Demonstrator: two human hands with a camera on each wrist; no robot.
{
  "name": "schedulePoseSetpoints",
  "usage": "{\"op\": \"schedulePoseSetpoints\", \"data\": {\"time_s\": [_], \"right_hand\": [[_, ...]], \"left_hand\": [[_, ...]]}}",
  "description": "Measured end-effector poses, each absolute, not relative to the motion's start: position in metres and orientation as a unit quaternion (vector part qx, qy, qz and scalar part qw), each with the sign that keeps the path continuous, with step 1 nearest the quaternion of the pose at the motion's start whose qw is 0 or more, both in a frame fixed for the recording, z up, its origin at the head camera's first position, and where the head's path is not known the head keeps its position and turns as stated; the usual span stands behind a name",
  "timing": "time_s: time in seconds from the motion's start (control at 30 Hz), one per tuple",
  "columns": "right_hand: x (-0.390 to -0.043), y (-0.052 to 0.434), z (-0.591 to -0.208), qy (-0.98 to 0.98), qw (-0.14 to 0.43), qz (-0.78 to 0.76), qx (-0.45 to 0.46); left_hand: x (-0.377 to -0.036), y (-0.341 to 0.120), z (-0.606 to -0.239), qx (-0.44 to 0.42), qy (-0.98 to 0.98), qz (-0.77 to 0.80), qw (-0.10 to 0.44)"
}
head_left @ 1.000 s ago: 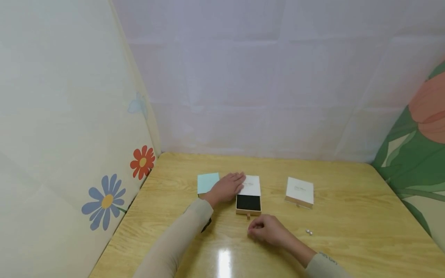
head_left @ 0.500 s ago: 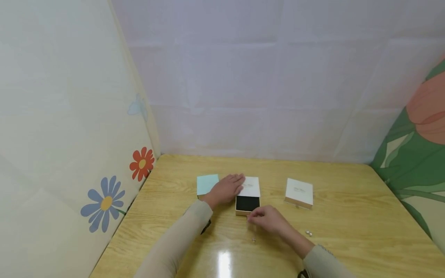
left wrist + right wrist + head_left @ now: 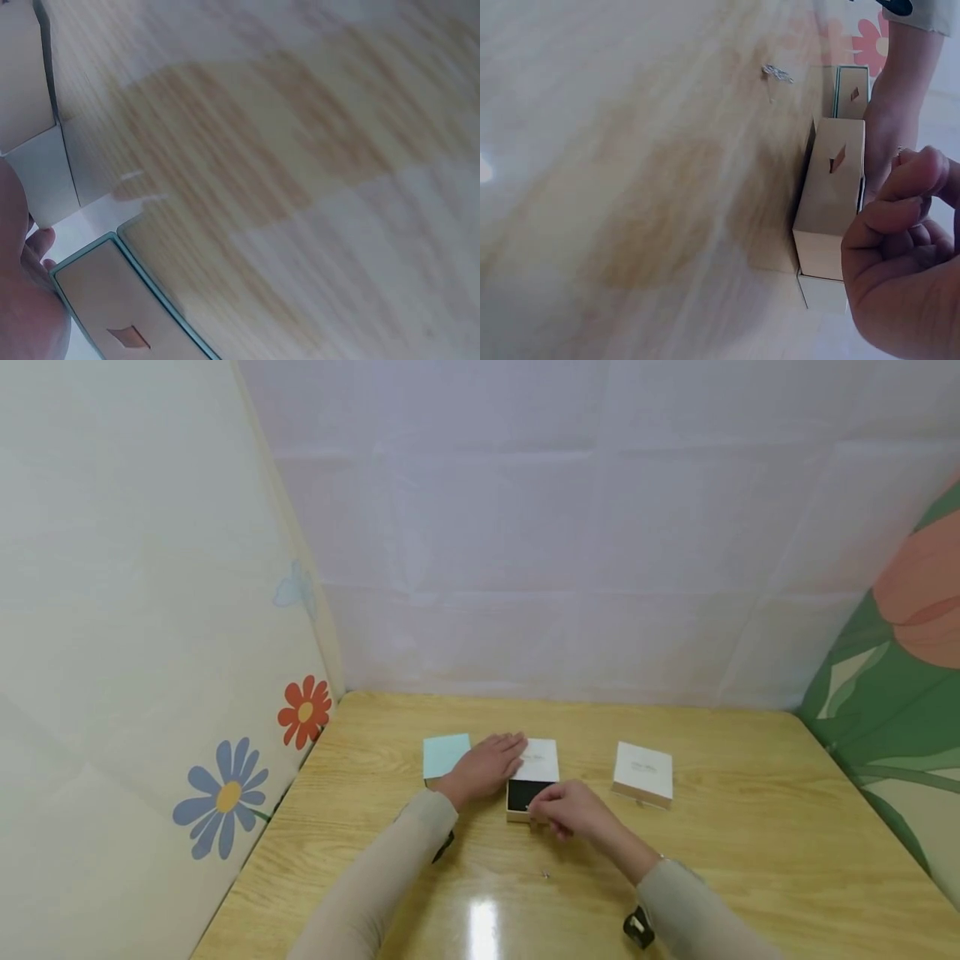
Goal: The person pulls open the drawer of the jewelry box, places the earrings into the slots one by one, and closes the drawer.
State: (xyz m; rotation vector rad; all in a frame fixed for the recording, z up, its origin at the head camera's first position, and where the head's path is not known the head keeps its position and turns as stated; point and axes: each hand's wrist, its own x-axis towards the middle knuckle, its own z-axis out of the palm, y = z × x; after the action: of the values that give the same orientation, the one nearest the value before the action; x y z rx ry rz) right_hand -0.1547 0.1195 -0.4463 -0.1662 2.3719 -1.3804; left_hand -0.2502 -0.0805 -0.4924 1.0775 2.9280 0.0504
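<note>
My left hand (image 3: 487,768) lies between the mint-green box (image 3: 446,755) and the middle white box (image 3: 538,760), its fingers straight and resting on the white lid's left edge. The white box's drawer (image 3: 516,816) stands pulled out toward me, with black lining inside. Over the drawer's front right corner, my right hand (image 3: 576,812) pinches a tiny shiny earring (image 3: 900,151) between thumb and forefinger; most of it is hidden by the fingertips. A silvery, sparkling earring (image 3: 778,73) lies on the table in front of the box.
A second white box (image 3: 643,770) stands farther right, its drawer pushed in. The wooden table (image 3: 750,827) meets a pale cloth backdrop (image 3: 562,568) at the back. My right forearm covers the spot where small silvery pieces lay earlier.
My right hand has risen from the table and moved up to the drawer, holding the small earring. The other earring has come into view below it. My left hand stays put.
</note>
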Motion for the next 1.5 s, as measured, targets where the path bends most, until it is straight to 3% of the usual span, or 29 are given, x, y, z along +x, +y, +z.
{"op": "schedulePoseSetpoints", "data": {"time_s": [0.6,1.5], "right_hand": [[-0.184,0.101,-0.449,0.876,0.202,-0.437,-0.015],[-0.188,0.088,-0.453,0.918,0.208,-0.337,-0.022]], "left_hand": [[-0.256,-0.081,-0.495,0.345,0.938,0.013,0.012],[-0.249,-0.080,-0.498,0.337,0.941,0.010,0.014]]}}
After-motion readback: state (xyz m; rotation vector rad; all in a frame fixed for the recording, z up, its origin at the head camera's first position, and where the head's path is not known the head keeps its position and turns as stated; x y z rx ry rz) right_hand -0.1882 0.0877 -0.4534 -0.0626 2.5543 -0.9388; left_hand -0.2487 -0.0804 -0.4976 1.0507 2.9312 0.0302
